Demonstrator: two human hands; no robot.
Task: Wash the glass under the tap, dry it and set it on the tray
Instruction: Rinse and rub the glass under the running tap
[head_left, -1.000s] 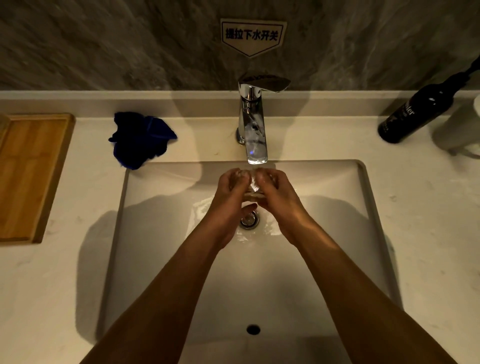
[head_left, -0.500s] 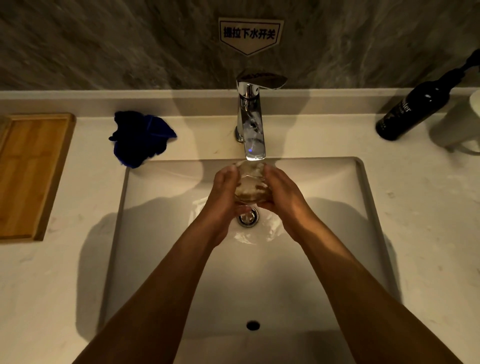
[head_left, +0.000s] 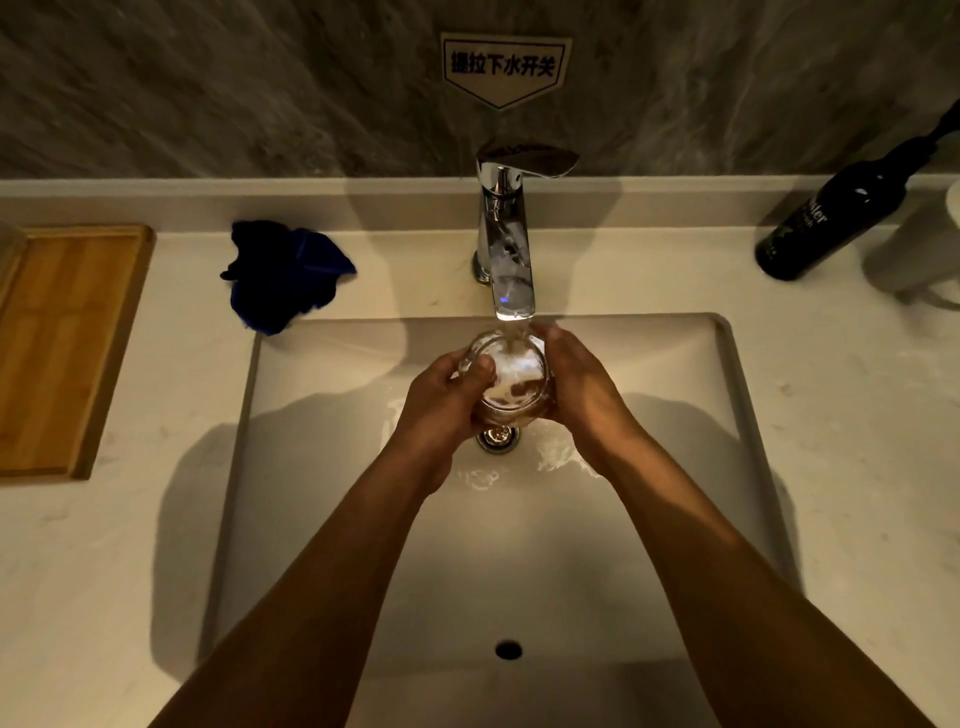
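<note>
Both hands are over the white basin (head_left: 322, 519), clasped round a clear drinking glass (head_left: 511, 379) that sits directly beneath the spout of the chrome tap (head_left: 506, 249). Water runs from the spout straight into the mouth of the glass, which faces upward and froths white inside. The left hand (head_left: 441, 410) wraps the glass from its side, fingers curled underneath and the thumb pressed across the rim. The right hand (head_left: 584, 389) closes on the opposite side, its fingers folded round the far wall of the glass. Between them the glass is held just above the drain (head_left: 498, 439), and splashes of water lie on the basin floor around it.

To the left of the tap, on the pale countertop (head_left: 841, 415), a crumpled dark blue cloth (head_left: 285, 273) lies at the basin's back corner. Further left of the tap, well apart from the basin, rests a wooden tray (head_left: 67, 348). To the right of the tap a dark bottle (head_left: 836, 218) stands near the back ledge, with a white mug (head_left: 919, 249) just beside it at the edge of sight. On the grey stone wall above the tap hangs a small sign (head_left: 504, 67) with Chinese characters.
</note>
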